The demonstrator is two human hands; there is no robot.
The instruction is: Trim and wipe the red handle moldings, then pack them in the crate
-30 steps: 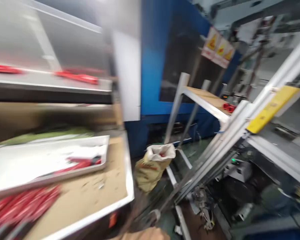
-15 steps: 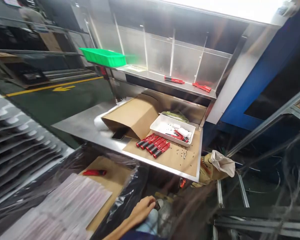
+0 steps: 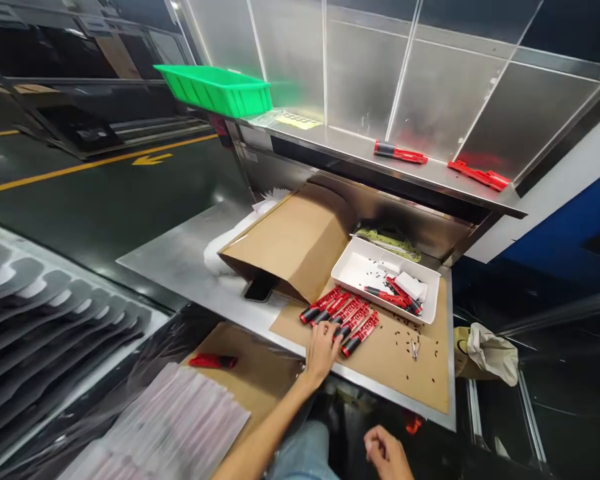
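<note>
Several red plastic handles with black ends (image 3: 360, 335) lie side by side at an angle on a cardboard sheet (image 3: 380, 370). My left hand (image 3: 321, 353) reaches over the bench edge, its fingers closed around the black end of a handle in the middle of this row. Low in the picture, my right hand (image 3: 387, 455) hangs in front of the bench with curled fingers; whatever may be inside is hidden. Behind the row stands a white tray (image 3: 347, 270) holding red-and-black pieces, a white block and small dark bits.
An open cardboard box (image 3: 295, 240) lies left of the tray, a phone (image 3: 260, 288) by its mouth. The shelf above bears a green bin (image 3: 220, 92) and two red parts (image 3: 400, 152). Wrapped pieces (image 3: 180, 420) fill a box lower left. Small dark bits dot the cardboard.
My left hand has risen from near my lap to the row of handles. My right hand has come into view at the bottom. The camera is closer to the bench.
</note>
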